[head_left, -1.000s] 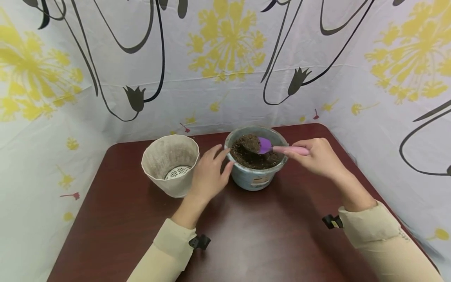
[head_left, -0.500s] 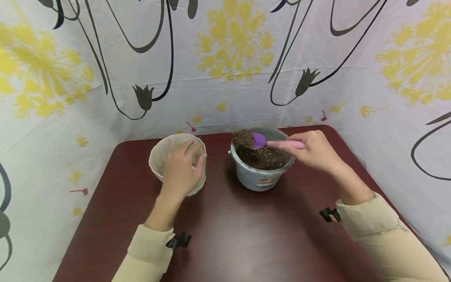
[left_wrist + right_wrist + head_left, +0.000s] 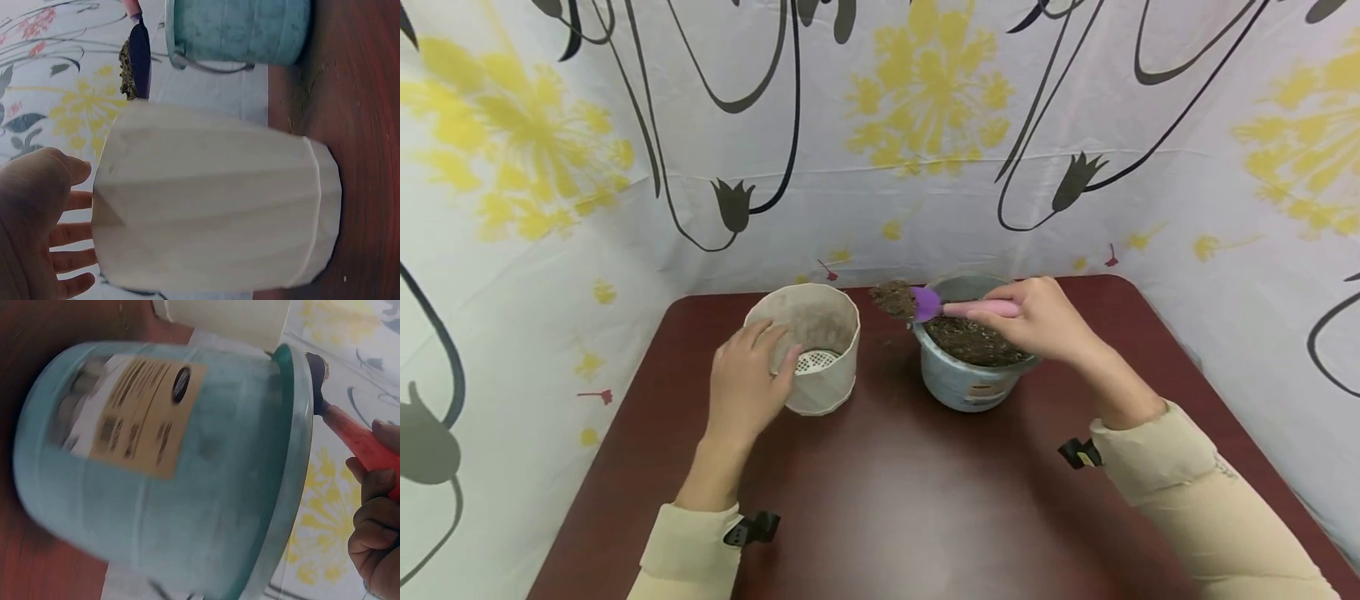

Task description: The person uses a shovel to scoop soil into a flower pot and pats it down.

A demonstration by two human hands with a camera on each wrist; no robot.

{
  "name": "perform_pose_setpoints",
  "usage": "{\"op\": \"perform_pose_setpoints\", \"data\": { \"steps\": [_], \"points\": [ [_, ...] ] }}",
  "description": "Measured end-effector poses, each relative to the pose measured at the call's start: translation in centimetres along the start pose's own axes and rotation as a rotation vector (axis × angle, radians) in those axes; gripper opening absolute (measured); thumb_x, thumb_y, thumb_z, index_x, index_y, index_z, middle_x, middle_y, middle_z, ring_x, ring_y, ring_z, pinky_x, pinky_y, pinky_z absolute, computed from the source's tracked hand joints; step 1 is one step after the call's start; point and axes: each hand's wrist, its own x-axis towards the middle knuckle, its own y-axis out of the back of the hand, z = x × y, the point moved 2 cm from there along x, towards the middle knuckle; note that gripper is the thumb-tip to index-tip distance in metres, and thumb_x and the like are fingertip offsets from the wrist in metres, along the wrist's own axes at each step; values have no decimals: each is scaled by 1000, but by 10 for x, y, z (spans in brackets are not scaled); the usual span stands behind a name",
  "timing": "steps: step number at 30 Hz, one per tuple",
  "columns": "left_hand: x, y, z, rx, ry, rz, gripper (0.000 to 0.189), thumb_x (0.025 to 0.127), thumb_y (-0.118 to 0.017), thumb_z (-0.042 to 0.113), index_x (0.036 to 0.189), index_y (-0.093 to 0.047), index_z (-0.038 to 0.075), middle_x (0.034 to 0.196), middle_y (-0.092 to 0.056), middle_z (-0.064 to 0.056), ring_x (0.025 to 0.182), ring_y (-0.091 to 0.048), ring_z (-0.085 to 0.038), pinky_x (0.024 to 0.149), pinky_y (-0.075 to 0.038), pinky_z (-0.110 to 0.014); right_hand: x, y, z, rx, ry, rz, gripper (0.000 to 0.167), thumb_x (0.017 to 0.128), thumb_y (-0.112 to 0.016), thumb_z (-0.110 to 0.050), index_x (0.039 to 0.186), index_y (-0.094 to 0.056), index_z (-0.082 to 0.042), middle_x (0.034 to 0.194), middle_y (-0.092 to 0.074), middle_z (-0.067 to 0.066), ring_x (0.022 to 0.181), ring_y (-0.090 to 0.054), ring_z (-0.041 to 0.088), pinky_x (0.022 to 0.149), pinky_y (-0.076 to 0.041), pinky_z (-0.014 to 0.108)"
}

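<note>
My right hand (image 3: 1033,317) grips the pink handle of a trowel (image 3: 927,305), whose purple blade carries a heap of dark soil (image 3: 892,299). The blade hangs over the left rim of a blue-grey bucket (image 3: 970,386) that has soil inside. Left of the bucket stands a white planter pot (image 3: 827,392) with a perforated disc (image 3: 815,361) at its bottom. At the pot's near left rim is my left hand (image 3: 747,379), its fingers loosely spread. In the left wrist view those fingers reach past the rim; whether they touch it I cannot tell.
Both containers stand near the back of a dark red-brown table (image 3: 880,500). A white cloth (image 3: 820,208) with flower prints hangs behind and along both sides. The bucket has a paper label (image 3: 147,415) and a wire handle (image 3: 215,67).
The right hand has lifted the loaded trowel and moved it left, from inside the bucket to past its rim. My left hand has gone from the bucket's side to the white pot's left rim.
</note>
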Motion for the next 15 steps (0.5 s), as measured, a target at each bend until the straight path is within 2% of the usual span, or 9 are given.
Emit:
{"op": "perform_pose_setpoints", "data": {
  "steps": [3, 8, 11, 15],
  "points": [
    [-5, 6, -9, -10, 29, 5, 38, 93, -72, 30, 117, -72, 0, 128, -64, -23, 118, -60, -43, 96, -45, -64, 10, -8, -8, 4, 19, -12, 17, 92, -76, -32, 93, -83, -16, 69, -72, -11, 56, -55, 7, 54, -45, 28],
    [-13, 11, -21, -13, 78, -12, 43, 93, -73, 33, 119, -72, -1, 130, -63, -24, 121, -58, -43, 98, -44, -64, 29, -27, -26, 20, 78, -24, 19, 93, -74, -36, 95, -83, -20, 68, -71, -14, 56, -56, 7, 55, -45, 30],
    [-19, 11, -27, -13, 86, -14, 43, 92, -74, 34, 116, -73, -2, 130, -63, -23, 120, -59, -42, 97, -44, -64, 41, -43, -40, 8, 113, -22, 19, 92, -75, -34, 91, -83, -17, 69, -72, -9, 58, -60, 13, 56, -48, 35],
    [-23, 8, -31, -28, 85, -7, 44, 90, -74, 39, 109, -75, -1, 131, -64, -22, 120, -60, -40, 97, -45, -63, 49, -64, -57, -81, 142, -16, 21, 91, -76, -30, 89, -81, -10, 73, -74, 2, 62, -66, 23, 57, -53, 43]
  ]
}}
